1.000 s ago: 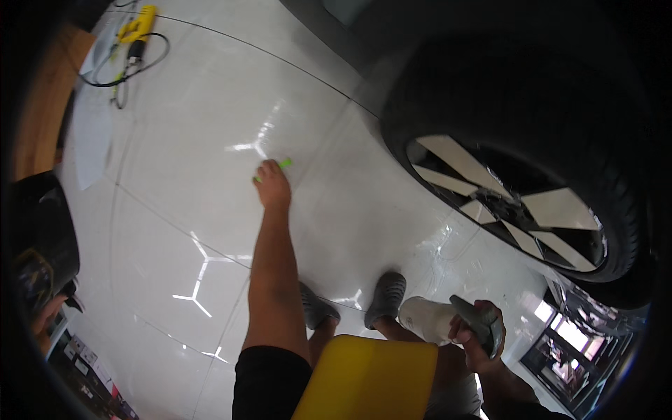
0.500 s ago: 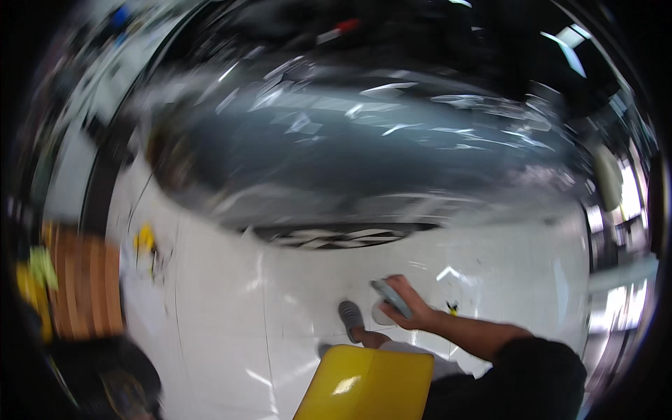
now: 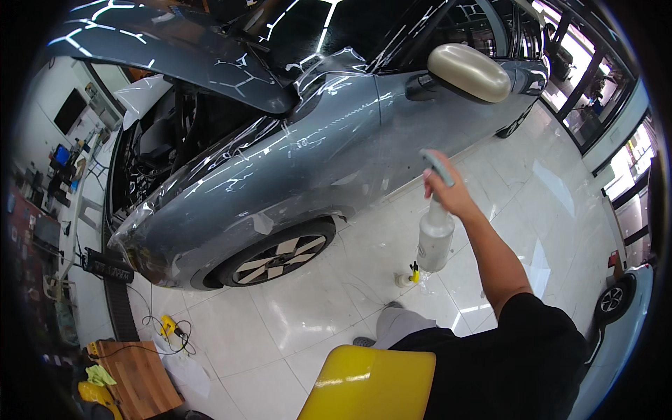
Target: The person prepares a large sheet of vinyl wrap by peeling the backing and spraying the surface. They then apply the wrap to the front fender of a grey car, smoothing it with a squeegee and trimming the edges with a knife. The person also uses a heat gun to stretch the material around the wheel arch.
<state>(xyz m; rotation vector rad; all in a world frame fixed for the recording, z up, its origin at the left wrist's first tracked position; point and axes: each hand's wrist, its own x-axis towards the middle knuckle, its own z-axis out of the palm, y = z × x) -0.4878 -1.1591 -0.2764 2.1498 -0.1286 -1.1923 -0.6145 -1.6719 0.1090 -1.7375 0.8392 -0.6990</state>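
Observation:
My right hand [image 3: 450,190] is wrapped round the neck of a spray bottle [image 3: 435,236], a translucent white bottle with a grey trigger head. The bottle hangs upright above the floor, apart from the car, its head near the lower door. Before me stands a grey-blue car [image 3: 325,143] with its bonnet [image 3: 175,52] raised. Loose clear film [image 3: 262,222] clings in wrinkles to the front fender, by the wheel arch. My left hand is out of view.
A second bottle [image 3: 406,278] with a yellow-black top stands on the tiled floor. Lower left are a wooden box [image 3: 140,374] and a yellow corded tool [image 3: 168,325]. A glossy yellow panel [image 3: 371,381] fills the lower middle. Another car [image 3: 623,329] is at right.
My view has swung from a blurred look at the car to its front fender and door. My right hand has moved up and rightward in the picture, still holding the spray bottle.

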